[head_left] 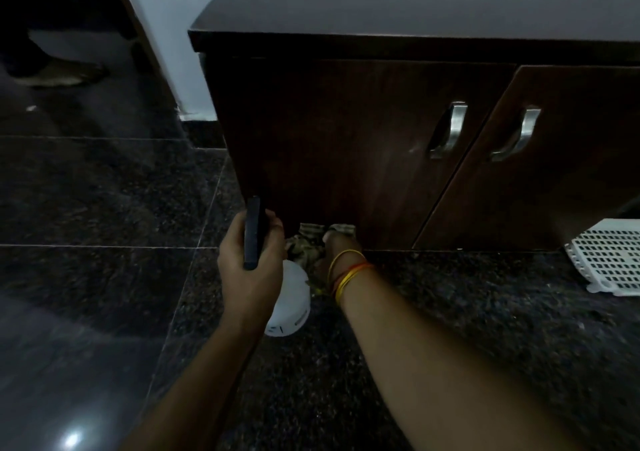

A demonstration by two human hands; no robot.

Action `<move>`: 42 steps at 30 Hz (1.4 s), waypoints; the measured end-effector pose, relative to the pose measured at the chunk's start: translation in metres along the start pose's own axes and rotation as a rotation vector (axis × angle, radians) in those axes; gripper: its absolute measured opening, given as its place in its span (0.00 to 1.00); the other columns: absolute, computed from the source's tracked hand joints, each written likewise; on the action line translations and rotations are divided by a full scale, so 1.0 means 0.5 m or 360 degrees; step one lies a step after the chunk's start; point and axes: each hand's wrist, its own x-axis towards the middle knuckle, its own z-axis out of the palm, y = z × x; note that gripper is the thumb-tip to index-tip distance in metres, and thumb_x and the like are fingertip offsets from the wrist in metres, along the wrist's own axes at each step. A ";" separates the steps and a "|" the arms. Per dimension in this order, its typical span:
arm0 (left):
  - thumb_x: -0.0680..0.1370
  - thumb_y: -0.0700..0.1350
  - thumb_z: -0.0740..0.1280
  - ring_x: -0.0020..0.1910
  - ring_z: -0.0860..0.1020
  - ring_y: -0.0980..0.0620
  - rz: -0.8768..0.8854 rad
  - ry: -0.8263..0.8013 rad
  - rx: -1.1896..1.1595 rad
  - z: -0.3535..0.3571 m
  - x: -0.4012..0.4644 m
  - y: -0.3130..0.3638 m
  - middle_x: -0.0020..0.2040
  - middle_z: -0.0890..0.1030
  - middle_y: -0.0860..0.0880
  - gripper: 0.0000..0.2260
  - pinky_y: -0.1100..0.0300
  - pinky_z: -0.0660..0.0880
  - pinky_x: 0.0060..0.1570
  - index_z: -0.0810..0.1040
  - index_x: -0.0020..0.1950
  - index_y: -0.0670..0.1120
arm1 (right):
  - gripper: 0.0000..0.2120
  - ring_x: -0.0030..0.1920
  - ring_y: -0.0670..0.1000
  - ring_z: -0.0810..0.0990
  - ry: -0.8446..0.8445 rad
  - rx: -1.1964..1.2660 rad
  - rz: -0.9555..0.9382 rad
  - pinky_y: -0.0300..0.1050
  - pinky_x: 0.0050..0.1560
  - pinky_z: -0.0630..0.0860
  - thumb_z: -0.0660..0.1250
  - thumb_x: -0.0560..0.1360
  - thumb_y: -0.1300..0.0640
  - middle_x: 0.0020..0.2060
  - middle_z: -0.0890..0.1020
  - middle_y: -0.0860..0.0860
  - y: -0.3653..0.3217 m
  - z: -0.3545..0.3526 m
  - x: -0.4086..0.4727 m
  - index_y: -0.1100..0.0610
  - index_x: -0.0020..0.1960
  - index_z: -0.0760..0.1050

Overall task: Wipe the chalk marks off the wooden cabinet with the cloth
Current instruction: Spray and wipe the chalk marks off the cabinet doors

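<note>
Currently, the right hand [334, 254], its wrist ringed with yellow and orange thread bangles [346, 274], is closed on a crumpled pale patterned cloth [308, 246] that lies at the bottom edge of the dark brown wooden cabinet [346, 131], where the left door meets the dark speckled granite floor [104, 190]. The left hand [251, 263] grips a flat black rectangular phone-like object [252, 232] edge-up, directly above a white round plastic container [289, 303] resting on the floor. Beside the cabinet, at the right, stands a white perforated plastic basket [609, 256].
</note>
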 end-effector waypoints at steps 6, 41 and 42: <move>0.82 0.39 0.63 0.30 0.67 0.47 0.0024 0.0096 0.0033 -0.039 0.014 -0.005 0.33 0.68 0.43 0.09 0.61 0.66 0.31 0.72 0.43 0.47 | 0.21 0.56 0.59 0.77 -0.0100 -0.0185 0.0002 0.50 0.55 0.75 0.63 0.72 0.60 0.62 0.75 0.57 0.002 0.074 0.027 0.60 0.65 0.69; 0.81 0.39 0.64 0.33 0.73 0.53 0.0019 -0.0187 -0.0142 0.122 -0.041 0.055 0.34 0.73 0.52 0.03 0.59 0.72 0.32 0.75 0.49 0.46 | 0.17 0.61 0.52 0.71 0.0812 -0.0607 -0.2488 0.19 0.56 0.57 0.65 0.73 0.65 0.60 0.72 0.58 -0.273 -0.205 -0.103 0.64 0.61 0.69; 0.81 0.40 0.64 0.32 0.73 0.53 0.0016 -0.0187 -0.0146 0.127 -0.045 0.057 0.33 0.73 0.54 0.04 0.59 0.72 0.32 0.75 0.48 0.47 | 0.17 0.60 0.50 0.70 0.0814 -0.0673 -0.2487 0.17 0.54 0.56 0.65 0.73 0.67 0.60 0.71 0.58 -0.270 -0.209 -0.097 0.64 0.61 0.69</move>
